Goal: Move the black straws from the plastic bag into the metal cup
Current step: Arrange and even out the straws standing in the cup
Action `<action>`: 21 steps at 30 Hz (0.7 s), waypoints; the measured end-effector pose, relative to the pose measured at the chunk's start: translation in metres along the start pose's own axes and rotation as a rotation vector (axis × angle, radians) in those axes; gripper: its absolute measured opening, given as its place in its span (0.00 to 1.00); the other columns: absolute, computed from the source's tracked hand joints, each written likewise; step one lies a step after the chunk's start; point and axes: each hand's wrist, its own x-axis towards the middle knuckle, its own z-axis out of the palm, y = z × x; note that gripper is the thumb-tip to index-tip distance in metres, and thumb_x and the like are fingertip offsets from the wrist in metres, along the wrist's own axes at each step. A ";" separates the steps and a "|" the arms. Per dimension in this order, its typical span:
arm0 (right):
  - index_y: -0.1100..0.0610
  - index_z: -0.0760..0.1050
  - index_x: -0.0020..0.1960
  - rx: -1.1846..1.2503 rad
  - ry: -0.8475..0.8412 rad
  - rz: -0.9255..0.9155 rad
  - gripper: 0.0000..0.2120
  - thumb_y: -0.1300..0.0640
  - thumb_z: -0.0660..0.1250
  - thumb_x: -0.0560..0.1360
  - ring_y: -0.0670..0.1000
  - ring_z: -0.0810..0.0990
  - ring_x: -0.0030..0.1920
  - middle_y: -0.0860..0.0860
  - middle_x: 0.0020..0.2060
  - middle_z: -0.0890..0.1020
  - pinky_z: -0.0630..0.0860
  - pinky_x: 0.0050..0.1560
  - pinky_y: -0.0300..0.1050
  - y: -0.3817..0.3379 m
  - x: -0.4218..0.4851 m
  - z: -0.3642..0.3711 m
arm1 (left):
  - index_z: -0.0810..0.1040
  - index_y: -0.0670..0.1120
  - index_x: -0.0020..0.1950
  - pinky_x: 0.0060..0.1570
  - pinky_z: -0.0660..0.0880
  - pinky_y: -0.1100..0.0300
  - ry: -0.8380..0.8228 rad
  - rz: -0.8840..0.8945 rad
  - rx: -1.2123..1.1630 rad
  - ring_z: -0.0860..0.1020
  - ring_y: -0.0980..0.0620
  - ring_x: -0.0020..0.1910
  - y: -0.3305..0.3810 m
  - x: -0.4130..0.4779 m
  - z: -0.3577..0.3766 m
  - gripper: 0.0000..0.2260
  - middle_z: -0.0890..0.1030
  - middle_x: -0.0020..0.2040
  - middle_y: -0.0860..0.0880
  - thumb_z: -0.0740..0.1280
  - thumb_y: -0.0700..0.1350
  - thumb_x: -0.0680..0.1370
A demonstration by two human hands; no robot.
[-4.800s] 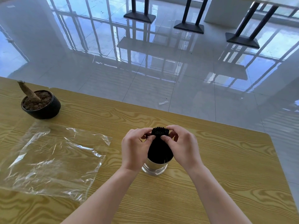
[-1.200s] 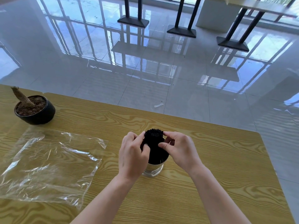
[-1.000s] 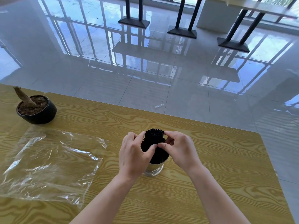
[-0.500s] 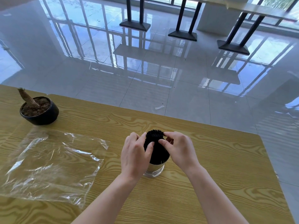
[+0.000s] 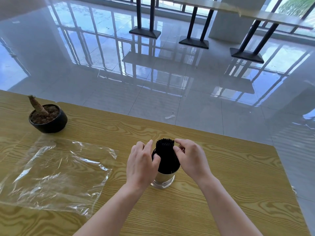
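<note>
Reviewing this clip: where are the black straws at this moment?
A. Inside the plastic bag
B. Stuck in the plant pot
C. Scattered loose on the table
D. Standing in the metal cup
D: the black straws stand upright as a bundle in the metal cup, with the left hand and right hand touching them, while the plastic bag lies flat to the left with no straws in it.

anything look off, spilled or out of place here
Nothing is spilled: the black straws stand bundled in the metal cup, and the plastic bag lies flat beside it. Two small oddities: a pale scrap lies on the floor beyond the table, and the black pot holds only a bare, tilted stump.
</note>
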 end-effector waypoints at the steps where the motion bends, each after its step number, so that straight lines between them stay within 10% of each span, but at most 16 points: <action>1: 0.58 0.78 0.68 -0.010 -0.003 0.003 0.17 0.58 0.68 0.80 0.49 0.81 0.49 0.50 0.48 0.85 0.72 0.51 0.38 0.000 -0.001 0.000 | 0.67 0.45 0.76 0.52 0.74 0.57 -0.008 -0.007 0.006 0.71 0.51 0.53 0.000 0.000 -0.001 0.25 0.73 0.51 0.51 0.62 0.50 0.79; 21: 0.55 0.83 0.57 0.176 -0.001 -0.393 0.10 0.61 0.71 0.77 0.44 0.80 0.41 0.45 0.43 0.83 0.76 0.44 0.33 -0.087 -0.048 0.031 | 0.74 0.43 0.71 0.54 0.76 0.48 0.160 -0.003 0.247 0.77 0.43 0.57 -0.060 -0.049 -0.069 0.25 0.78 0.59 0.44 0.70 0.48 0.75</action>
